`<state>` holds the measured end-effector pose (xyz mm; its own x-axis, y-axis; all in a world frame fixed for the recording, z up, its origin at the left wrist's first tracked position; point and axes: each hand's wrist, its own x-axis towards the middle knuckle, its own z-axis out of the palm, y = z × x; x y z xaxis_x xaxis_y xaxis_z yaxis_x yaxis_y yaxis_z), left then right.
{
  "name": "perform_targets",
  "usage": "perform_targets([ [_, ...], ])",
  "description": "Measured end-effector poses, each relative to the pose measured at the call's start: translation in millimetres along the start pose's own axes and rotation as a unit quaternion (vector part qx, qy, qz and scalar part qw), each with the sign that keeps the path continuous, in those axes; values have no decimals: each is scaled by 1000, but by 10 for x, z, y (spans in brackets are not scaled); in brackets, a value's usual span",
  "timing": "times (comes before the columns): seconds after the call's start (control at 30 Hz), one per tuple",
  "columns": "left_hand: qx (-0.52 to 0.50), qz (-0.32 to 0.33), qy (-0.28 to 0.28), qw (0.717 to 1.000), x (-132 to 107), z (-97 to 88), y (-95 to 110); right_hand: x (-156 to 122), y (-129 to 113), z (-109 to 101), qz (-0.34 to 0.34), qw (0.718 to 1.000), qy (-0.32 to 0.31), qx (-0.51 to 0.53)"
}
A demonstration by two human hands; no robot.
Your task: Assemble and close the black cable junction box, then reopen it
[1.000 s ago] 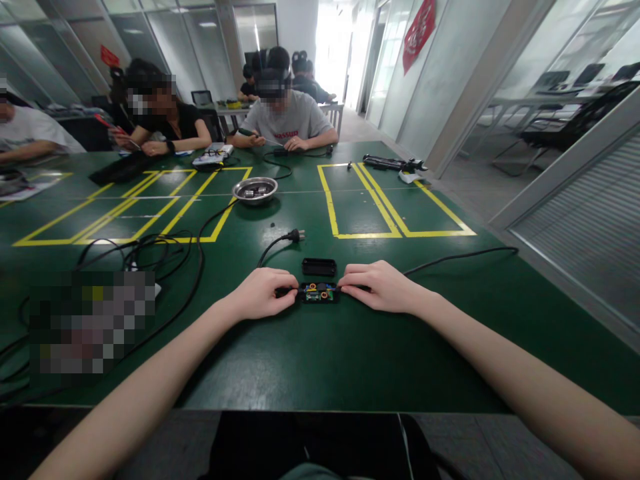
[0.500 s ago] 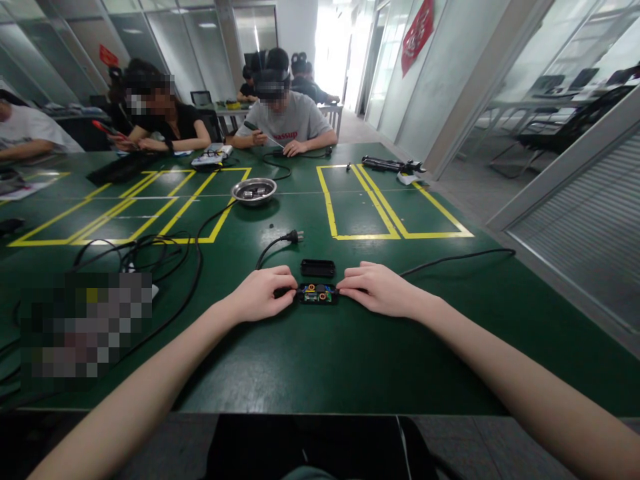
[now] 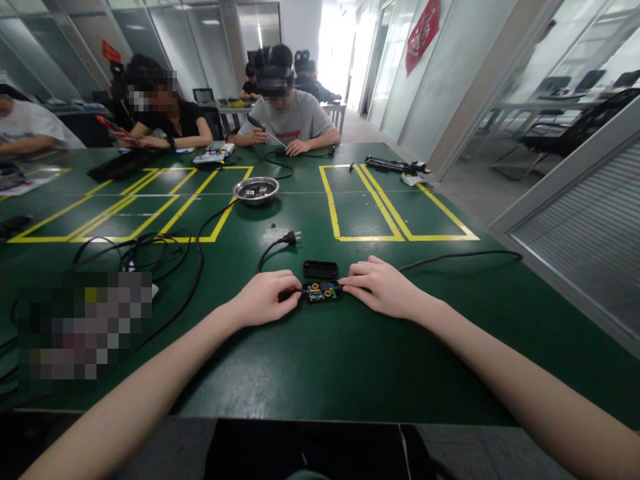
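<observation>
A small black plastic case lies uncovered on the green table, showing a circuit board with copper-wound coils and coloured wires. My left hand is closed at the case's left end, pinching the black cable there between thumb and fingers. At the right end my right hand pinches the other cable close to the case; its fingertips partly hide the grip. The black case cover rests just behind the case, its hollow side up. Beyond my left hand, a black power plug lies on its cord.
A metal bowl with small metal parts stands farther back. Tangled black cables and a blurred-out object lie on the left. Yellow tape marks the table. Across it, a person holds a screwdriver.
The view has shifted slightly, and the case sits a little farther right in it. Both my hands keep their places at the case's two ends.
</observation>
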<state>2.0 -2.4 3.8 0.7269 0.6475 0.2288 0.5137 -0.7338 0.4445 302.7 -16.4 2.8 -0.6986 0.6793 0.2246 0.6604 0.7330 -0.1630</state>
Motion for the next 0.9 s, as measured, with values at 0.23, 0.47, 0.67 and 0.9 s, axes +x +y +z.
perform_targets([
  [0.23,14,8,37,999,-16,-1,-24,29,-48,57,38,997,25,55],
  [0.47,13,42,42,998,-11,8,-76,66,-47,174,116,979,39,161],
  [0.67,43,66,13,997,27,0,-33,97,-44,166,121,979,26,161],
  [0.9,69,55,12,996,45,27,16,122,-32,181,118,984,31,131],
])
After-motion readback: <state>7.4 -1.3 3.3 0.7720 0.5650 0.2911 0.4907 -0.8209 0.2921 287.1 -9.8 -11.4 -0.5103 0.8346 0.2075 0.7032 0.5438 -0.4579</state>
